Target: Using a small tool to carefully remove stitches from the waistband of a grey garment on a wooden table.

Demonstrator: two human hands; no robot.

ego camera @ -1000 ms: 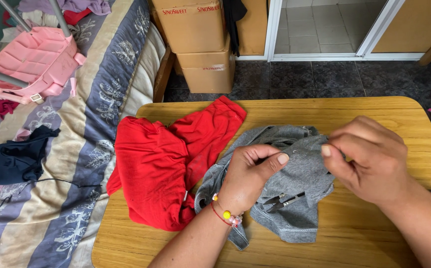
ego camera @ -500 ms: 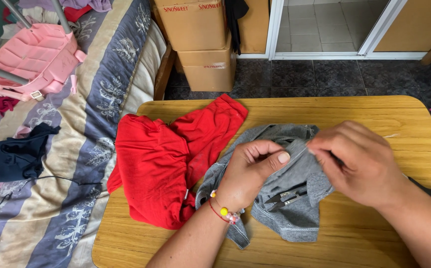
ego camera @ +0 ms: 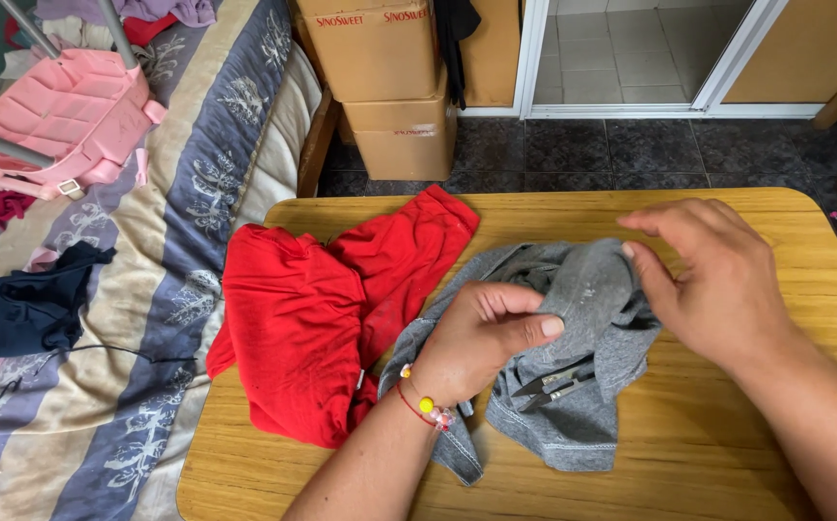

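A grey garment [ego camera: 582,357] lies crumpled on the wooden table [ego camera: 727,453]. My left hand [ego camera: 481,338] pinches a fold of its fabric near the middle. My right hand [ego camera: 717,280] hovers just above the garment's right side, fingers spread and holding nothing. Small metal thread snips [ego camera: 553,383] rest on the grey cloth just below my left thumb. A red garment [ego camera: 331,309] lies spread on the table to the left, its edge under the grey one.
A bed with a striped floral cover [ego camera: 148,289] runs along the table's left side, with a dark garment [ego camera: 23,309] and a pink plastic item [ego camera: 61,116] on it. Cardboard boxes [ego camera: 389,87] stand behind the table. A sliding door frame [ego camera: 631,106] is beyond.
My right hand has let go of the grey fabric and drawn away to the right, opening its fingers. My left hand keeps its pinch on the cloth.
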